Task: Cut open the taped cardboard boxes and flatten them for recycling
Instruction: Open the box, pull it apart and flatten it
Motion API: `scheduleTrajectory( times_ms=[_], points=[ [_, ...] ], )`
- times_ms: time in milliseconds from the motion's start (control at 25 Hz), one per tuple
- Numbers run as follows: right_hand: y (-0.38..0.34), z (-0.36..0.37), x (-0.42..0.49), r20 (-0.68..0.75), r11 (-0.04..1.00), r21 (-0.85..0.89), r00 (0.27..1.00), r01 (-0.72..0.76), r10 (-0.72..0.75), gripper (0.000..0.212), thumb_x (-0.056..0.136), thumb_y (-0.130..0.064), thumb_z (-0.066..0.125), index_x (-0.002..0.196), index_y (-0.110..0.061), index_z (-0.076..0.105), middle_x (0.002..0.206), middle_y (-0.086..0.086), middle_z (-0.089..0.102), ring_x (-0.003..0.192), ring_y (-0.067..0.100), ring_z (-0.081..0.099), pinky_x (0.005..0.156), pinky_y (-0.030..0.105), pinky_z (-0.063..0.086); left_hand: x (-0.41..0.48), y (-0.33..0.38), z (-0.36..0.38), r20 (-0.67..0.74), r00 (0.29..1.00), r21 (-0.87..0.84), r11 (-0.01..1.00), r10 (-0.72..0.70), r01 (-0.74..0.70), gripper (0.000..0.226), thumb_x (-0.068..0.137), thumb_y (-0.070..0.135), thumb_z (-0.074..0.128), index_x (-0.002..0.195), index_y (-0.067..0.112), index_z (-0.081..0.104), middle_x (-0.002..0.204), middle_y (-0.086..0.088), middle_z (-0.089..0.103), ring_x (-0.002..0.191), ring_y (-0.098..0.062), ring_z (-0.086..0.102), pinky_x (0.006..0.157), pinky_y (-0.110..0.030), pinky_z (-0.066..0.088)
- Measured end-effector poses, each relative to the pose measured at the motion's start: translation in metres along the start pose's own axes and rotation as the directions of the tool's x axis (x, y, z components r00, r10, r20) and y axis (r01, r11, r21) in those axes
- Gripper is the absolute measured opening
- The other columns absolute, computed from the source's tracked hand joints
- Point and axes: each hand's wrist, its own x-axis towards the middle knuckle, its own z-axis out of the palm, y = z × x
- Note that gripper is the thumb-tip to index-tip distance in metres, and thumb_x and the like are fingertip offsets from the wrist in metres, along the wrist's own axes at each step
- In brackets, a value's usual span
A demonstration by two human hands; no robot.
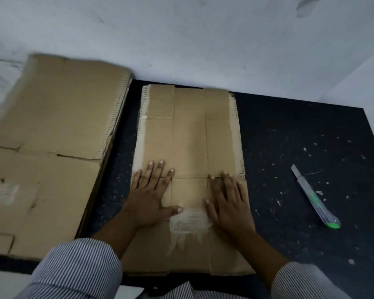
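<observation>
A flattened brown cardboard box (190,134) lies in the middle of the black table (289,126), long side running away from me. Torn clear tape (189,223) clings to its near middle, and more tape runs down its left edge. My left hand (151,197) presses flat on the box's left part, fingers spread. Flat beside it, on the right part, rests my right hand (228,201). Neither hand holds anything. A utility knife (314,197) with a clear body and green end lies on the table to the right, blade out, apart from both hands.
A larger flattened cardboard box (52,126) lies at the left, overhanging the table's left edge. A white wall (181,39) rises directly behind the table. Small scraps of paper and tape dot the right side of the table.
</observation>
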Motion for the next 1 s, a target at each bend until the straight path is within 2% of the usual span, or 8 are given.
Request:
scheduleTrajectory(
  times_ms=[80, 280, 480, 680, 760, 840, 920, 1000],
  points=[
    [0.013, 0.003, 0.008, 0.019, 1.000, -0.018, 1.000, -0.020, 0.020, 0.068, 0.103, -0.055, 0.022, 0.161, -0.027, 0.001, 0.168, 0.009, -0.003, 0.155, 0.022, -0.008, 0.125, 0.046, 0.002, 0.000, -0.002, 0.002, -0.031, 0.999, 0.010, 1.000, 0.008, -0.007, 0.110, 0.075, 0.096, 0.028, 0.155, 0.037, -0.020, 0.161, 0.003, -0.033, 0.146, -0.020, -0.036, 0.120, -0.050, -0.016],
    [0.026, -0.003, 0.035, 0.050, 0.993, -0.016, 0.992, -0.116, 0.117, 0.076, 0.100, -0.058, 0.012, 0.159, -0.015, -0.010, 0.166, 0.009, -0.015, 0.152, 0.020, -0.020, 0.126, 0.043, -0.005, -0.002, -0.001, 0.007, -0.101, 0.995, 0.049, 0.999, 0.014, -0.009, 0.107, 0.077, 0.096, 0.024, 0.159, 0.034, -0.006, 0.167, 0.001, -0.018, 0.152, -0.021, -0.023, 0.123, -0.053, -0.004],
    [0.017, 0.001, 0.016, 0.068, 0.996, -0.046, 0.995, -0.076, 0.079, 0.085, 0.098, -0.063, 0.015, 0.158, -0.008, -0.009, 0.166, 0.015, -0.014, 0.153, 0.025, -0.017, 0.125, 0.041, -0.005, -0.002, -0.002, 0.004, -0.132, 0.991, 0.048, 0.999, 0.031, -0.025, 0.105, 0.078, 0.094, 0.026, 0.159, 0.034, -0.006, 0.167, 0.001, -0.016, 0.152, -0.021, -0.020, 0.123, -0.053, -0.001],
    [0.005, 0.007, -0.009, 0.060, 0.988, -0.057, 0.988, -0.141, 0.145, 0.086, 0.098, -0.065, 0.014, 0.159, -0.008, -0.007, 0.166, 0.014, -0.012, 0.153, 0.024, -0.016, 0.125, 0.039, -0.007, 0.004, -0.009, 0.000, -0.101, 0.988, 0.121, 0.987, 0.116, -0.104, 0.105, 0.080, 0.093, 0.022, 0.159, 0.032, -0.009, 0.167, -0.002, -0.019, 0.152, -0.022, -0.022, 0.123, -0.054, -0.004],
    [0.004, 0.008, -0.010, 0.061, 0.986, -0.085, 0.987, -0.141, 0.146, 0.087, 0.097, -0.065, 0.014, 0.159, -0.007, -0.006, 0.167, 0.015, -0.009, 0.154, 0.026, -0.014, 0.125, 0.040, -0.007, -0.002, -0.006, 0.005, -0.148, 0.983, 0.127, 0.988, 0.107, -0.088, 0.099, 0.085, 0.088, 0.025, 0.161, 0.029, -0.001, 0.167, -0.006, -0.014, 0.153, -0.023, -0.017, 0.122, -0.057, -0.004],
    [0.001, 0.007, -0.008, 0.069, 0.982, -0.095, 0.983, -0.166, 0.172, 0.087, 0.096, -0.064, 0.014, 0.159, -0.007, -0.004, 0.167, 0.016, -0.006, 0.154, 0.027, -0.011, 0.125, 0.041, -0.007, -0.024, 0.009, 0.022, -0.233, 0.972, 0.068, 0.998, 0.021, -0.005, 0.089, 0.093, 0.077, 0.025, 0.161, 0.024, 0.005, 0.168, -0.009, -0.008, 0.154, -0.025, -0.011, 0.122, -0.059, -0.003],
    [-0.011, 0.007, -0.005, 0.075, 0.964, -0.054, 0.962, -0.259, 0.263, 0.086, 0.095, -0.063, 0.013, 0.159, -0.008, -0.005, 0.167, 0.016, -0.007, 0.154, 0.028, -0.012, 0.124, 0.042, -0.009, -0.063, 0.032, 0.045, -0.263, 0.964, -0.027, 0.999, -0.044, 0.038, 0.080, 0.100, 0.064, 0.024, 0.161, 0.017, 0.004, 0.168, -0.011, -0.008, 0.155, -0.026, -0.010, 0.123, -0.057, 0.002],
    [-0.040, 0.008, -0.007, 0.086, 0.919, 0.038, 0.917, -0.393, 0.389, 0.085, 0.096, -0.060, 0.014, 0.158, -0.007, -0.010, 0.166, 0.017, -0.012, 0.153, 0.028, -0.017, 0.124, 0.044, -0.010, -0.094, 0.046, 0.062, -0.263, 0.964, -0.062, 0.998, -0.044, 0.029, 0.073, 0.103, 0.053, 0.028, 0.160, 0.011, 0.008, 0.168, -0.014, -0.003, 0.155, -0.027, -0.006, 0.123, -0.056, 0.010]
  ],
)
